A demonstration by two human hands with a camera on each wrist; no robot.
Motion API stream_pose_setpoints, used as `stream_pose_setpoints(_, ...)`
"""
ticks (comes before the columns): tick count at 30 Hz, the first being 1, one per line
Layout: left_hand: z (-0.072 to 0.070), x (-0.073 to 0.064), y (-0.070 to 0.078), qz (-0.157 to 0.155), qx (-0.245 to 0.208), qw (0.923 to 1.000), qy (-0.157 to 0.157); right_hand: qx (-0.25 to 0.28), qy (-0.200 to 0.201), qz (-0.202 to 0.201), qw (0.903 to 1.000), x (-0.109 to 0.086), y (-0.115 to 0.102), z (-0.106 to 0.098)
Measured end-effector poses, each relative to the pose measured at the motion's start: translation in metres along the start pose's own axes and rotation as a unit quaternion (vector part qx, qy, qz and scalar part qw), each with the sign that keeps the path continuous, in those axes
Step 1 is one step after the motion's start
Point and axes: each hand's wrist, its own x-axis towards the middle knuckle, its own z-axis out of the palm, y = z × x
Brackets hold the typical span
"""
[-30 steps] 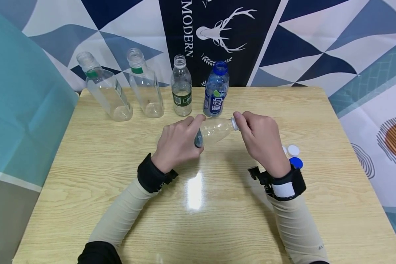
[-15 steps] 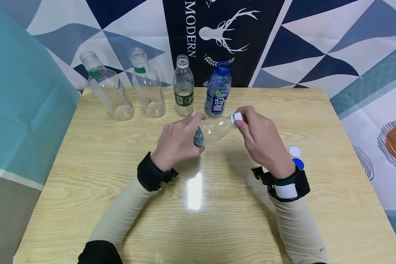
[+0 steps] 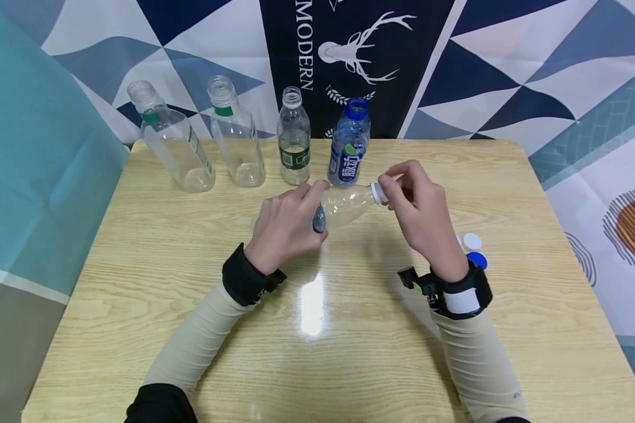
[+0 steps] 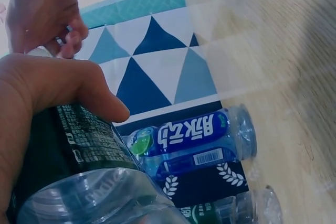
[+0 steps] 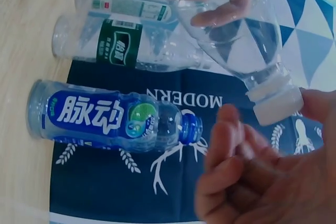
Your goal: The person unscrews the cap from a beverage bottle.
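A clear plastic bottle (image 3: pixel 345 205) with a dark green label lies nearly sideways above the table, its neck pointing right. My left hand (image 3: pixel 287 222) grips it round the label, thumb and fingers on opposite sides. At the neck is a white cap (image 5: pixel 278 103). My right hand (image 3: pixel 419 208) is at this cap: in the right wrist view the thumb touches its side, while the loosely bent fingers (image 5: pixel 223 156) stand a little off it. Behind the held bottle stands a blue-labelled bottle (image 3: pixel 347 150) with a blue neck ring and no cap.
To the left of the blue bottle stand a small green-labelled bottle (image 3: pixel 294 144) and two taller clear bottles, one upright (image 3: pixel 240 150) and one farther left (image 3: pixel 177 150), all uncapped. Beside my right wrist lie a white cap (image 3: pixel 471 241) and a blue cap (image 3: pixel 476 260). A patterned cloth hangs behind the table.
My right hand has turned at the cap; its fingers have lifted and loosened from their earlier grip. The left hand keeps holding the bottle in nearly the same place.
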Motion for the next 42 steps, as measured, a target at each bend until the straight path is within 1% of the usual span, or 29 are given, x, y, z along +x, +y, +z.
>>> stream_pose_setpoints(2, 0.001, 0.0, 0.0, 0.0, -0.004, 1.0, 0.001, 0.01, -0.013, 0.036, 0.9992, -0.001, -0.009, -0.004)
stream_pose_setpoints(3, 0.001, 0.0, 0.0, 0.0, -0.006, 1.0, 0.0, 0.016, -0.018, 0.045, 0.9987, -0.001, -0.013, -0.007)
stream_pose_setpoints(5, 0.001, 0.0, 0.0, 0.0, -0.01, 1.0, 0.0, 0.026, -0.025, 0.045, 0.9983, -0.002, -0.021, -0.011)
stream_pose_setpoints(7, 0.001, 0.0, 0.0, -0.001, -0.014, 0.9999, 0.001, 0.04, -0.028, 0.024, 0.9985, -0.002, -0.023, -0.013)
stream_pose_setpoints(9, 0.0, 0.0, 0.0, -0.003, -0.019, 0.9998, 0.002, 0.054, -0.028, -0.006, 0.9981, -0.001, -0.023, -0.014)
stream_pose_setpoints(11, 0.0, 0.0, 0.0, -0.006, -0.022, 0.9997, 0.004, 0.066, -0.03, -0.036, 0.9967, 0.0, -0.019, -0.016)
stream_pose_setpoints(13, 0.0, 0.0, 0.001, -0.007, -0.023, 0.9997, 0.006, 0.071, -0.033, -0.058, 0.9953, 0.0, -0.011, -0.015)
stream_pose_setpoints(15, 0.0, 0.0, 0.001, -0.009, -0.022, 0.9997, 0.005, 0.074, -0.037, -0.07, 0.9942, 0.001, -0.006, -0.016)
stream_pose_setpoints(18, 0.0, 0.0, 0.001, -0.011, -0.022, 0.9997, 0.002, 0.086, -0.038, -0.082, 0.9922, 0.0, -0.005, -0.016)
stream_pose_setpoints(21, 0.0, 0.0, 0.002, -0.012, -0.021, 0.9997, 0.001, 0.114, -0.028, -0.091, 0.9889, 0.0, -0.013, -0.015)
stream_pose_setpoints(23, 0.0, 0.0, 0.002, -0.012, -0.02, 0.9997, 0.002, 0.122, -0.016, -0.096, 0.9878, 0.001, -0.016, -0.014)
stream_pose_setpoints(26, 0.001, -0.001, 0.003, -0.01, -0.018, 0.9998, 0.006, 0.125, -0.001, -0.089, 0.9882, 0.001, -0.02, -0.013)
stream_pose_setpoints(27, 0.001, -0.001, 0.003, -0.009, -0.017, 0.9998, 0.008, 0.121, 0.002, -0.08, 0.9894, 0.001, -0.021, -0.013)
stream_pose_setpoints(28, 0.001, -0.001, 0.003, -0.008, -0.016, 0.9998, 0.008, 0.115, 0.005, -0.068, 0.991, 0.001, -0.021, -0.014)
stream_pose_setpoints(31, 0.002, -0.001, 0.003, -0.008, -0.014, 0.9998, 0.008, 0.095, 0.005, -0.012, 0.9954, 0.001, -0.023, -0.015)
stream_pose_setpoints(33, 0.002, -0.001, 0.003, -0.009, -0.013, 0.9999, 0.007, 0.082, -0.004, 0.022, 0.9964, 0.001, -0.024, -0.017)
stream_pose_setpoints(35, 0.002, -0.001, 0.003, -0.009, -0.013, 0.9999, 0.006, 0.074, -0.016, 0.041, 0.9963, 0.001, -0.023, -0.019)
stream_pose_setpoints(38, 0.001, -0.001, 0.004, -0.009, -0.013, 0.9999, 0.005, 0.077, -0.039, 0.034, 0.9957, 0.001, -0.022, -0.022)
stream_pose_setpoints(42, 0.002, -0.001, 0.003, -0.011, -0.017, 0.9998, 0.005, 0.093, -0.068, -0.012, 0.9932, 0.0, -0.019, -0.026)
